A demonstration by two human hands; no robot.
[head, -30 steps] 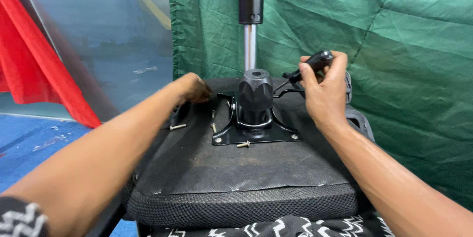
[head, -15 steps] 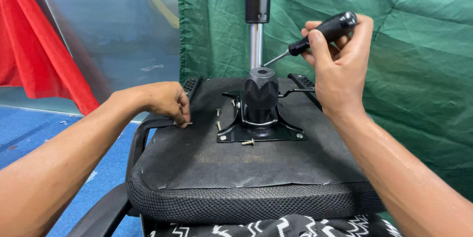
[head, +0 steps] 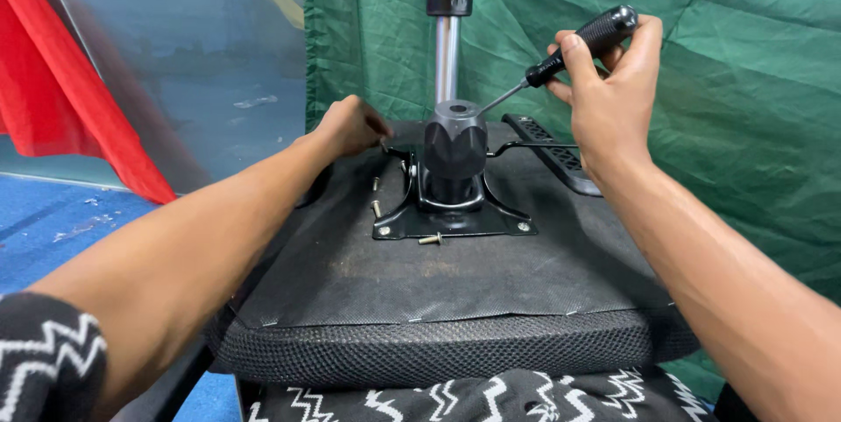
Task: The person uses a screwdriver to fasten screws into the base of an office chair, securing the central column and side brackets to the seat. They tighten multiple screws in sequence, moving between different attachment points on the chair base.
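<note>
Black and ribbed, the handle of a screwdriver (head: 569, 49) sits clenched in the right hand (head: 609, 98), raised above an overturned office chair seat (head: 438, 290); its thin metal shaft slants down-left, the tip close to the domed black plastic collar (head: 455, 143) at the seat's centre. From that collar a chrome gas-lift column (head: 447, 58) rises straight up into a black sleeve. The collar stands on a black steel mounting plate (head: 455, 220) fixed to the seat's flat fabric underside, whose front edge is wrapped in coarse black mesh. A loose brass-coloured screw (head: 429, 239) lies at the plate's front edge, two more (head: 376, 197) just beside its left edge. A slotted black plastic lever (head: 552, 150) juts out to the right, passing behind the right wrist. The left hand (head: 350, 124) is curled at the plate's far left corner, fingertips touching the seat there; whether it pinches anything cannot be told. Crumpled green tarpaulin (head: 745, 124) hangs behind, red cloth (head: 61, 98) at left above a blue floor (head: 53, 220).
</note>
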